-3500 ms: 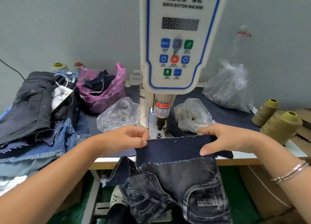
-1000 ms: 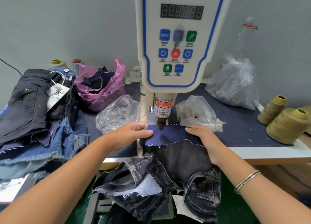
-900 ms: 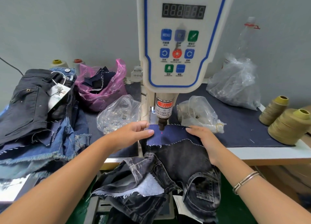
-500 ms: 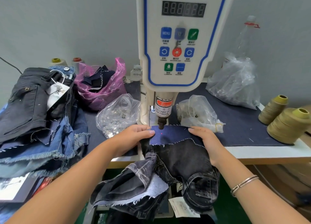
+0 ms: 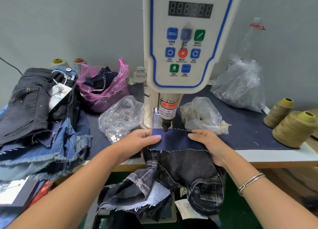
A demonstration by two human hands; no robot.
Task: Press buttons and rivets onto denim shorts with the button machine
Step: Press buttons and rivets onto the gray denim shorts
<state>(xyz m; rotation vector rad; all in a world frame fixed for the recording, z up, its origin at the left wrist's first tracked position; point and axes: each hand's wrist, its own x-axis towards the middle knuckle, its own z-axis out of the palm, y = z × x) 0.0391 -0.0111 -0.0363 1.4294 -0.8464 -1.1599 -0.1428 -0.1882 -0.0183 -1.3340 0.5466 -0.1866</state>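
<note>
We see dark grey shorts (image 5: 187, 166) with pale faded patches and light stitching, and on top a plain dark blue band (image 5: 173, 140) with small white stitches along its edges; the band lies flat on the table (image 5: 268, 155) right under the machine (image 5: 182, 44), and the rest of the shorts hangs down over the table's front edge, with a white label (image 5: 185, 207) near the bottom. The black punch (image 5: 165, 126) of the machine touches the top edge of the band. Our left hand (image 5: 137, 142) rests on the left end of the band, fingers nearly straight and pressing it flat, thumb across the cloth. Our right hand (image 5: 208, 144) holds the right end, fingers curled over the edge and pinching it. The right wrist wears a silver bracelet (image 5: 250, 181). We count one machine with eight buttons on its face, three clear bags (image 5: 122, 116), one pink bag (image 5: 105, 89) with dark scraps in it, and four thread cones: two big yellow-green cones (image 5: 290, 127) on the right, and two small ones (image 5: 58, 62) at the back left. On the left sits a pile (image 5: 34, 111) of black and blue jeans, too mixed up to count
</note>
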